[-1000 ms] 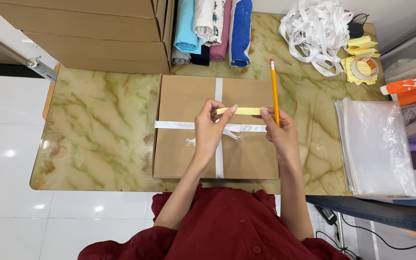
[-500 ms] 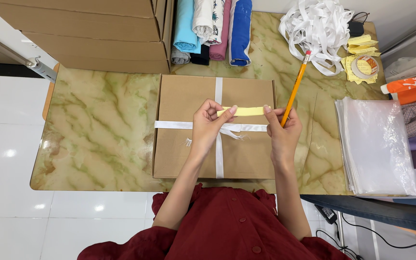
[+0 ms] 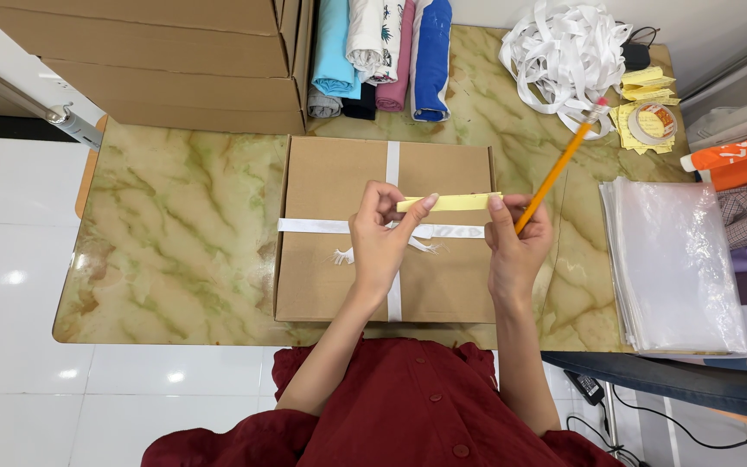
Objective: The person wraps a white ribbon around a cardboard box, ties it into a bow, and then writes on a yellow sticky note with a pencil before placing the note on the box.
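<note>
Nearest the camera, the left hand (image 3: 382,242) pinched the left end of a folded yellow paper strip (image 3: 450,202) between thumb and fingertips. The right hand (image 3: 514,246), at three o'clock from it, gripped the strip's right end and also held an orange pencil (image 3: 557,168) slanting toward one o'clock. The strip lay level just above a flat cardboard box (image 3: 335,259) tied crosswise with white ribbon (image 3: 304,226), resting on the marble table (image 3: 175,233). At three o'clock sat clear plastic bags (image 3: 676,259). Farther off, at twelve o'clock, stood folded clothes (image 3: 382,56); at one o'clock, loose white ribbon (image 3: 564,52) and a tape roll (image 3: 652,124).
</note>
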